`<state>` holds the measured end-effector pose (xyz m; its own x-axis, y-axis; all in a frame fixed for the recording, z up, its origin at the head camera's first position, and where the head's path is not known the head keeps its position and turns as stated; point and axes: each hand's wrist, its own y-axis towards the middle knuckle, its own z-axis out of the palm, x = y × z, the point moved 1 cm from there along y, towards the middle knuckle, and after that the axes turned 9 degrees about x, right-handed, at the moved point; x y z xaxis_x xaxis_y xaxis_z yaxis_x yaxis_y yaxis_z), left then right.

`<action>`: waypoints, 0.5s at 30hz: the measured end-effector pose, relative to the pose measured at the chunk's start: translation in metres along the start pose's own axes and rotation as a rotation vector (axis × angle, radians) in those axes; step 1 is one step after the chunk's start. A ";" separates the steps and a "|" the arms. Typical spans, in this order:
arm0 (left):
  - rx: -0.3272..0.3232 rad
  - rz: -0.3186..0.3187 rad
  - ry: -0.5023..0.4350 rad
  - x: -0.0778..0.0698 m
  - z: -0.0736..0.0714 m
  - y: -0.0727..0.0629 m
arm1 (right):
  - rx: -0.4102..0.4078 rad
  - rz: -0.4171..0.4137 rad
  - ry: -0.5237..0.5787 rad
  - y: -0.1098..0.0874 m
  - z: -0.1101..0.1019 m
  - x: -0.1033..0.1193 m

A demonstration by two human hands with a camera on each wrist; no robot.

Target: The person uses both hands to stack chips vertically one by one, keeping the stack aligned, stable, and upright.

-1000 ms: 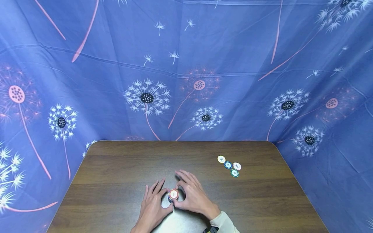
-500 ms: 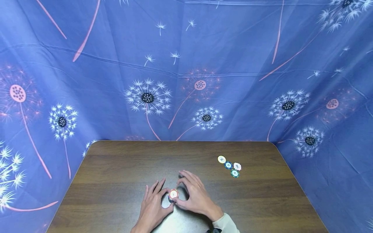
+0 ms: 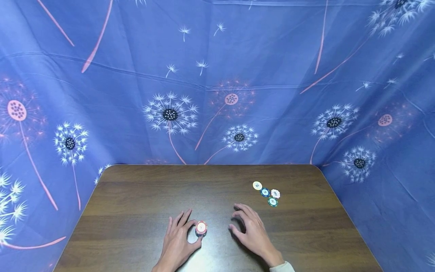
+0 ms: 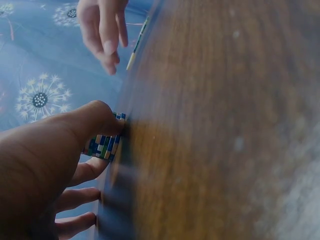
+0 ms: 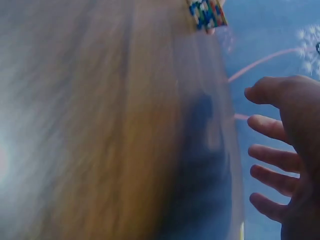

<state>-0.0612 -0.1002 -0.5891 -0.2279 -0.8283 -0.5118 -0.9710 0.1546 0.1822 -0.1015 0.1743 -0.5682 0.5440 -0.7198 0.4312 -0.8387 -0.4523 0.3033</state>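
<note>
A stack of poker chips (image 3: 201, 227), topped by a red-edged chip, stands on the table near its front. My left hand (image 3: 177, 240) pinches the stack between thumb and index finger, its other fingers spread out. The left wrist view shows the striped chip edges (image 4: 104, 146) between that thumb and finger. To the right of the stack, and apart from it, my right hand (image 3: 253, 234) holds nothing. Its fingers (image 5: 272, 155) are spread and slightly bent in the right wrist view, with the stack's multicoloured side (image 5: 206, 14) beyond them at the top.
Several loose chips lie flat at the back right of the wooden table (image 3: 136, 196): a yellow chip (image 3: 257, 185), a blue chip (image 3: 265, 192), a pale scalloped chip (image 3: 275, 193) and a green chip (image 3: 273, 201). A blue dandelion-print cloth (image 3: 204, 124) hangs behind the table and along its sides.
My right hand has let go of the chip stack and moved right, toward the loose chips. The left hand keeps its place at the stack.
</note>
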 end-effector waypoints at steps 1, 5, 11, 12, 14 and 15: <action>-0.006 0.003 0.002 0.000 0.000 0.000 | -0.014 0.003 -0.006 -0.003 -0.001 -0.003; -0.011 0.002 0.010 0.000 0.002 0.000 | -0.054 0.038 -0.032 -0.014 -0.006 -0.015; 0.005 -0.012 0.004 0.000 0.002 0.001 | -0.103 0.108 -0.072 -0.026 -0.016 -0.037; 0.007 -0.013 0.004 0.000 0.001 0.001 | -0.110 0.121 -0.078 -0.028 -0.018 -0.041; 0.014 -0.017 0.005 0.000 0.001 0.001 | -0.121 0.148 -0.084 -0.031 -0.022 -0.049; 0.017 -0.018 0.006 0.000 0.001 0.000 | -0.127 0.162 -0.087 -0.032 -0.024 -0.053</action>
<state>-0.0616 -0.0998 -0.5897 -0.2097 -0.8342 -0.5101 -0.9761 0.1486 0.1584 -0.1029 0.2396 -0.5808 0.3935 -0.8228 0.4101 -0.9025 -0.2608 0.3428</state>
